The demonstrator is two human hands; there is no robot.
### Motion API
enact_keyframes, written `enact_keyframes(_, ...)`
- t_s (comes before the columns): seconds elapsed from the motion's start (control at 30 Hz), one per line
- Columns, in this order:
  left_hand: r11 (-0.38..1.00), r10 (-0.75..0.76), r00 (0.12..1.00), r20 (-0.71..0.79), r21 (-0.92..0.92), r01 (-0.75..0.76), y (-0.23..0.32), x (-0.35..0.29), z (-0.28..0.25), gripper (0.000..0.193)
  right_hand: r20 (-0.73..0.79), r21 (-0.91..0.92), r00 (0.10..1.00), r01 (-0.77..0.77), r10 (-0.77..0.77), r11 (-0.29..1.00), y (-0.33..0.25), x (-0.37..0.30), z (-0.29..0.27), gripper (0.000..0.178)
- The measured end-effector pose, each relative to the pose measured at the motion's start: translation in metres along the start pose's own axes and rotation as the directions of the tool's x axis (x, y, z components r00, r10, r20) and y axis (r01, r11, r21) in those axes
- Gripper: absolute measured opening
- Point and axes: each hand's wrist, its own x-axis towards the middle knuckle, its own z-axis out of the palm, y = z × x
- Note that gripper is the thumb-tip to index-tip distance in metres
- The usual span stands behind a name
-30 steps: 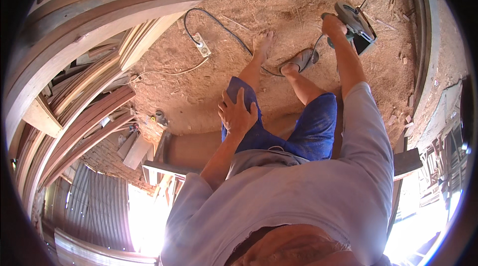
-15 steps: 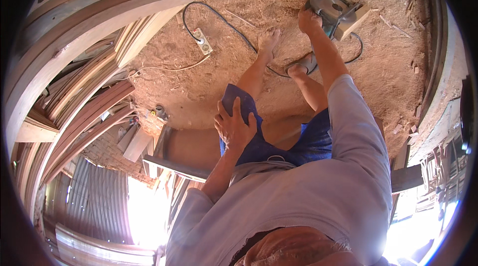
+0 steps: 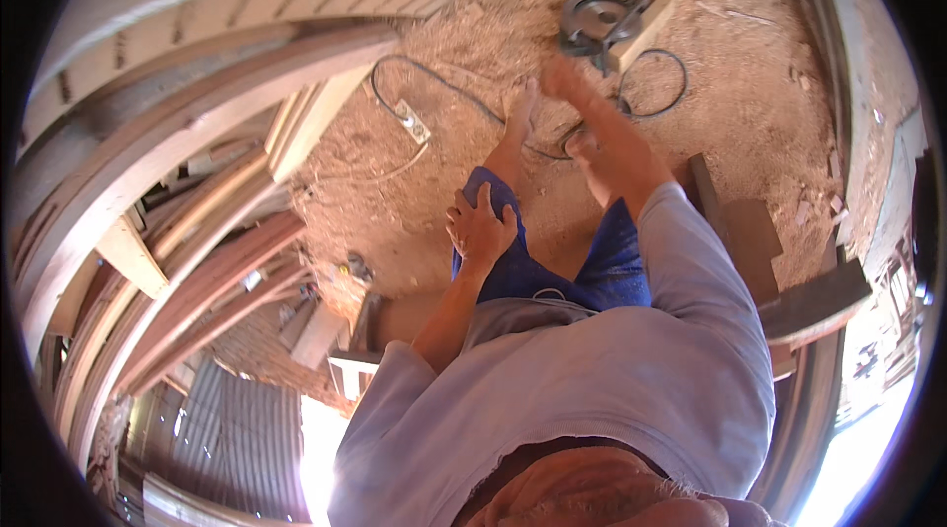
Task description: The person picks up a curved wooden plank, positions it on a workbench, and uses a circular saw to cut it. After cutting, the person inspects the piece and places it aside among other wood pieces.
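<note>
My left hand (image 3: 480,229) lies on my left knee over the blue shorts, fingers spread, holding nothing. My right hand (image 3: 569,81) is in the air just on my side of a circular saw (image 3: 598,22), apart from its handle. Motion smears its fingers, so their shape is unclear. The dark round guard of the saw faces up, and the tool sits on the dusty ground against a pale wooden block (image 3: 646,32). A black cord (image 3: 681,83) loops beside it.
A white power strip (image 3: 414,121) with a plug in it lies left of my bare feet. Long boards (image 3: 227,83) are stacked along the left side. Sawdust and wood scraps cover the ground (image 3: 730,113). A dark beam (image 3: 814,305) is at my right.
My right hand has let go of the circular saw and drawn back toward me. The saw stays on the ground by the block. My left hand remains on the knee; the view has shifted.
</note>
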Motion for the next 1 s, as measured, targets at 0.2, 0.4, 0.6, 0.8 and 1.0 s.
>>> enact_keyframes(0.2,0.959,0.275,0.96,0.059,0.057,-0.278,0.004,-0.024,-0.017,0.065,-0.302,0.418,0.933,-0.055,0.195,0.907,-0.016,-0.192,-0.07,0.046)
enact_keyframes(0.4,0.698,0.648,0.703,0.293,0.142,-0.702,0.019,-0.014,-0.072,0.058,-0.41,0.667,0.507,-0.4,0.758,0.628,0.035,-0.447,-0.122,0.049)
enact_keyframes(0.6,0.55,0.777,0.499,0.383,-0.026,-0.835,0.05,0.048,-0.126,0.048,-0.474,0.852,-0.461,-0.456,0.75,0.258,-0.029,-0.689,-0.024,0.047)
enact_keyframes(0.8,0.456,0.867,0.475,0.149,0.147,-0.878,0.082,0.112,-0.162,0.048,0.175,0.886,-0.662,-0.216,0.728,-0.409,-0.145,-0.765,0.149,0.065)
enact_keyframes(1.0,0.717,0.627,0.545,0.557,-0.137,-0.684,0.14,0.027,-0.121,0.038,0.356,0.8,-0.601,-0.2,0.716,-0.566,-0.216,-0.736,0.212,0.079)
